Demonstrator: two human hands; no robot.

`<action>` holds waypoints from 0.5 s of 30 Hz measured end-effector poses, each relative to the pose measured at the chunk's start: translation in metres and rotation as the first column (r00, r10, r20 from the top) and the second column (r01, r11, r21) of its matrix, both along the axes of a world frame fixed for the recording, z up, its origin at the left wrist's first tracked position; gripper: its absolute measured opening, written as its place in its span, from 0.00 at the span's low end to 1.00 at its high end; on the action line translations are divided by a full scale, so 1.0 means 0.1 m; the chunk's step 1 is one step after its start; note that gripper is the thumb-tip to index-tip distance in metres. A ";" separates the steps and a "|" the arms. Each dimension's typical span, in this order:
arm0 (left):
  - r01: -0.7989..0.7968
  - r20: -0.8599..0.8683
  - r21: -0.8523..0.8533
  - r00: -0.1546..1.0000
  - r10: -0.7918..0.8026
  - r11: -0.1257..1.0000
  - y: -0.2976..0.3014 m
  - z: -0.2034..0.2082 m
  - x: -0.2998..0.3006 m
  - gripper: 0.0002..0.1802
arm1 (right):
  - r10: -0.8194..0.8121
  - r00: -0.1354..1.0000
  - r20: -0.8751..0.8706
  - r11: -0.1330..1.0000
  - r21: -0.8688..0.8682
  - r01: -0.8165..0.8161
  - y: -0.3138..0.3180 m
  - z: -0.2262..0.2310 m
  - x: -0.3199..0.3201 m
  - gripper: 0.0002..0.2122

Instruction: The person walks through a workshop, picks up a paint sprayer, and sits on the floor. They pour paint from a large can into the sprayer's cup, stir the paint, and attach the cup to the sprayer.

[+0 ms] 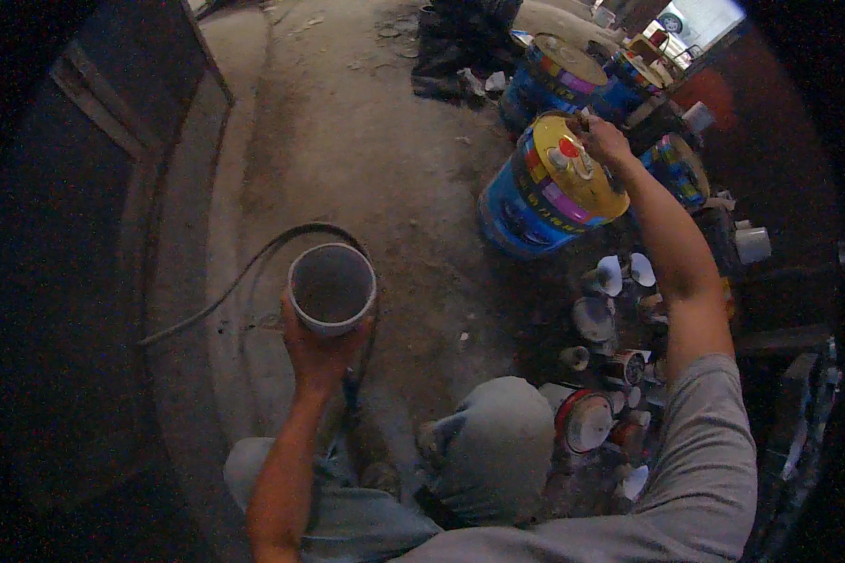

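My left hand [323,355] is wrapped round a pale round cup [376,286], its open mouth facing up and its inside grey. To the far right, my right arm stretches out to a blue metal drum [526,211] with a yellow top, a red cap and a coloured band. At the far edge of that top, my right hand [605,143] is closed on the drum; the exact part it grips is small and dim. The drum stands on the floor and looks slightly tilted.
More blue drums [558,70] and a black bag [451,47] stand farther back. Several cans and cups [593,319] crowd the floor on my right, with a red-rimmed can [587,422] by my knee. A dark hose [226,293] curves across the floor at left.
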State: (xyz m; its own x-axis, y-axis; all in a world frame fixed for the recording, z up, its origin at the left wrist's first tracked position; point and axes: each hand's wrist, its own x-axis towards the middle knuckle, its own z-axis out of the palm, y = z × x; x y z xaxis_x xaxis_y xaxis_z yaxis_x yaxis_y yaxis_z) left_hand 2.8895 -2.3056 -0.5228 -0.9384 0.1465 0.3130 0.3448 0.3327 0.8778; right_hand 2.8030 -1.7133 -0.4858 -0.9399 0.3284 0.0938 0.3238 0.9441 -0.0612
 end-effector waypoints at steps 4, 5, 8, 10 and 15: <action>0.048 0.028 0.081 0.998 -0.051 0.996 -0.02 0.05 0.00 0.41 | 0.048 0.972 0.231 0.999 -0.002 -0.049 -0.28 0.22 0.40 0.18; 0.058 0.045 0.107 0.997 -0.064 0.993 -0.03 0.04 0.02 0.40 | 0.044 0.971 0.235 0.997 -0.066 -0.029 -0.33 0.24 0.54 0.24; 0.094 0.139 0.091 0.985 -0.106 0.991 -0.12 -0.05 0.06 0.38 | 0.332 0.918 -0.218 0.904 -0.205 -0.376 -0.49 0.23 1.22 0.27; 0.082 0.364 0.638 0.844 -0.394 0.765 -0.16 -0.16 0.11 0.40 | 0.186 0.950 -0.252 0.942 -0.229 -0.246 -0.58 0.18 1.86 0.27; 0.064 0.359 0.781 0.768 -0.530 0.621 -0.10 -0.30 0.24 0.46 | -0.258 0.959 0.115 0.925 -0.257 0.280 -1.33 -0.29 4.01 0.26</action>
State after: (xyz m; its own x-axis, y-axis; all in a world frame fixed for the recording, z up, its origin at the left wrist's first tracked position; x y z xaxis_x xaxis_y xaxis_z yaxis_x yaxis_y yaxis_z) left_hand 2.9135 -2.3159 -0.5527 -0.9108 0.4080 -0.0624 -0.2734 -0.4831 0.8318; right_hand 3.2041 -1.8460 -0.5149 -0.8136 0.5723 -0.1028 0.5771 0.7729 -0.2640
